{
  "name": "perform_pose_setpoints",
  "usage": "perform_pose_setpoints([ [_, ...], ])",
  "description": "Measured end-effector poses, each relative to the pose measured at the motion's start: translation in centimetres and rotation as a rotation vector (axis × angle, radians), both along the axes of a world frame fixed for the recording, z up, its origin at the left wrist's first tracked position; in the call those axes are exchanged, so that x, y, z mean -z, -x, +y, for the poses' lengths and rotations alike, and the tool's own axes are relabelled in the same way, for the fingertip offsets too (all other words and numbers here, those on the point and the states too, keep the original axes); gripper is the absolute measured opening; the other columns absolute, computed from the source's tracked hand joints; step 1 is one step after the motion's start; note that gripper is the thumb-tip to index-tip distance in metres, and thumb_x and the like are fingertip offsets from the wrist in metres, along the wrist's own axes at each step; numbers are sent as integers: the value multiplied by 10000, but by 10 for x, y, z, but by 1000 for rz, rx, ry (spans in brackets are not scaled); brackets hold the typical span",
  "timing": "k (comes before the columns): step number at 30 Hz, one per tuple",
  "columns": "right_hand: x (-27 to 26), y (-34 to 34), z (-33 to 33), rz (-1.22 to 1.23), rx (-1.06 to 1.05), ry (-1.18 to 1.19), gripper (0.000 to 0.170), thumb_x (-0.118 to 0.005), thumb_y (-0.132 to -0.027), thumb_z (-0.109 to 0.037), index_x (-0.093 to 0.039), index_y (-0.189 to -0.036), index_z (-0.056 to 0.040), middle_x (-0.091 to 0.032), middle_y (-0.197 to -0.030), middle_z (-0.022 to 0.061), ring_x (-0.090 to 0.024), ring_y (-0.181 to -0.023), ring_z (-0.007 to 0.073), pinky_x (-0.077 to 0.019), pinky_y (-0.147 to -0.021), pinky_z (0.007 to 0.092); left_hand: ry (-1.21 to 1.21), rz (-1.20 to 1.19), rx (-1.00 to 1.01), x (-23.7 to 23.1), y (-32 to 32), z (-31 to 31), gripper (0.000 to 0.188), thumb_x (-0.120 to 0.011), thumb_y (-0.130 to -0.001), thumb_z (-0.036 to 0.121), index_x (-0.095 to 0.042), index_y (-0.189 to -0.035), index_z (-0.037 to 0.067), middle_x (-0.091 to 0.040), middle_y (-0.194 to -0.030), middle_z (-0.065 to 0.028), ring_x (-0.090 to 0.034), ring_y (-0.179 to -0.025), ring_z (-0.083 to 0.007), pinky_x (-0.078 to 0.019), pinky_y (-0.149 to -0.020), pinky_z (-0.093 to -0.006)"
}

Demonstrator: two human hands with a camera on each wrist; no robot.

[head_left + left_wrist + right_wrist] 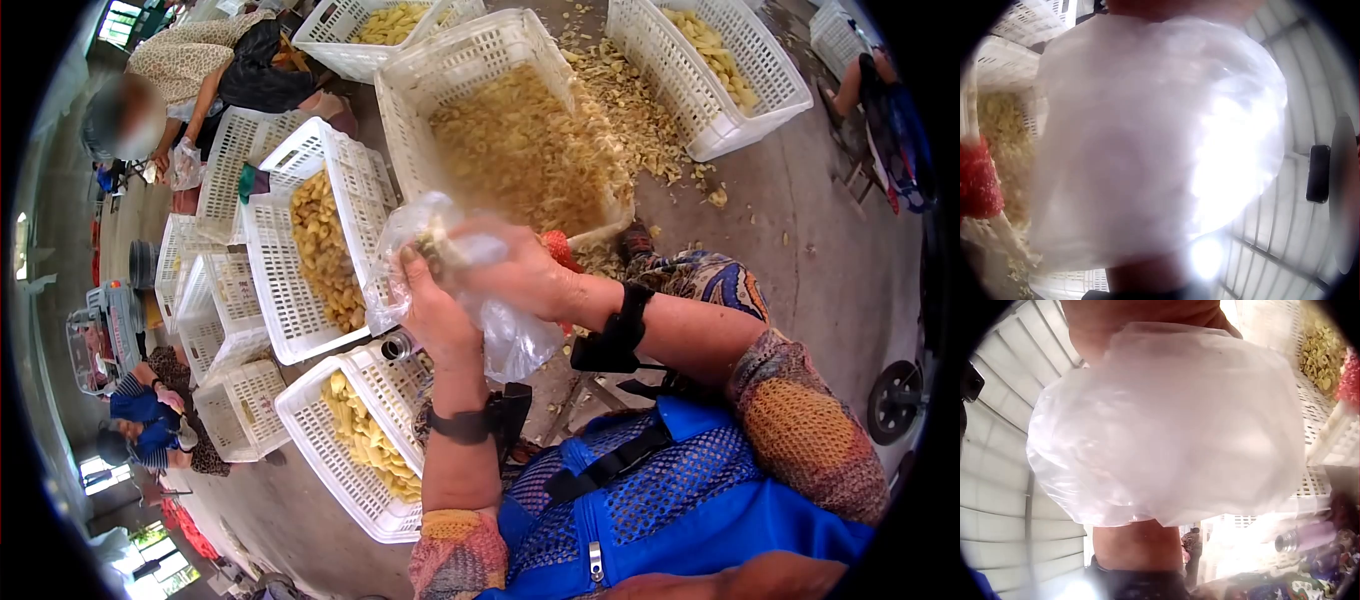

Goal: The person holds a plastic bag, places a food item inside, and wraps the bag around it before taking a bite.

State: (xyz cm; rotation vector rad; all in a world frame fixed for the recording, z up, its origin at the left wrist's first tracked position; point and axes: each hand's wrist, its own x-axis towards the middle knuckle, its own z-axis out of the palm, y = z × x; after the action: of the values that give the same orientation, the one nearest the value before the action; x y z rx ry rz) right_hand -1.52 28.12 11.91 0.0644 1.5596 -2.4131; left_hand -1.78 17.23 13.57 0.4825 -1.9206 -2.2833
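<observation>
Clear plastic (pixel 520 335) hangs around both hands and fills much of the left wrist view (pixel 1116 137) and the right wrist view (pixel 1179 425), hiding the fingers there. In the head view my left hand (pixel 440 315), thumb raised, grips a small, blurred, dark yellowish piece (pixel 432 245). My right hand (pixel 515 270) is close against it, its fingers blurred by motion; what they hold cannot be made out. Both hands are over the near edge of a large white crate (pixel 395 120) of yellow-brown peelings (pixel 510 140).
Left of the hands, a crate (pixel 270 250) holds brownish pieces; a nearer one (pixel 320 420) holds peeled yellow pieces. Another crate (pixel 700 140) is at upper right. Peelings (pixel 630 110) litter the floor. A metal-rimmed bottle (pixel 397 346) lies by my left wrist. Two people sit at left.
</observation>
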Motion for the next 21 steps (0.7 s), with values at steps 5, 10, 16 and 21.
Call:
perform_pose_setpoints([
  [5,-3,1,5,-106,-23,259,419,-561,-781,44,-526,-1195,-13,-616,-987,76,-582,-882,113,-490,-763,243,-185,0,44,-6,2,2,414,-296,-1008,295,-434,-1281,17,-485,-1242,-124,-485,-1133,-220,-420,-960,-351],
  [10,2,5,5,-154,-43,354,408,-551,-785,61,-527,-1188,3,-601,-1037,93,-584,-924,136,-486,-809,266,-316,35,28,-8,8,-2,438,-283,-1000,288,-395,-1319,10,-506,-1258,-134,-507,-1148,-250,-401,-992,-379],
  [16,4,4,5,-125,-66,330,402,-537,-788,61,-527,-1187,12,-603,-1038,93,-587,-934,148,-486,-819,275,-254,15,65,-15,3,4,437,-292,-991,266,-395,-1323,2,-505,-1258,-140,-507,-1148,-250,-405,-985,-381],
  [21,-2,4,9,-163,-49,359,396,-548,-787,16,-534,-1182,13,-612,-1033,88,-594,-923,146,-487,-810,273,-286,2,178,4,3,-6,435,-309,-995,246,-392,-1336,-11,-479,-1291,-142,-473,-1177,-227,-378,-1006,-342],
])
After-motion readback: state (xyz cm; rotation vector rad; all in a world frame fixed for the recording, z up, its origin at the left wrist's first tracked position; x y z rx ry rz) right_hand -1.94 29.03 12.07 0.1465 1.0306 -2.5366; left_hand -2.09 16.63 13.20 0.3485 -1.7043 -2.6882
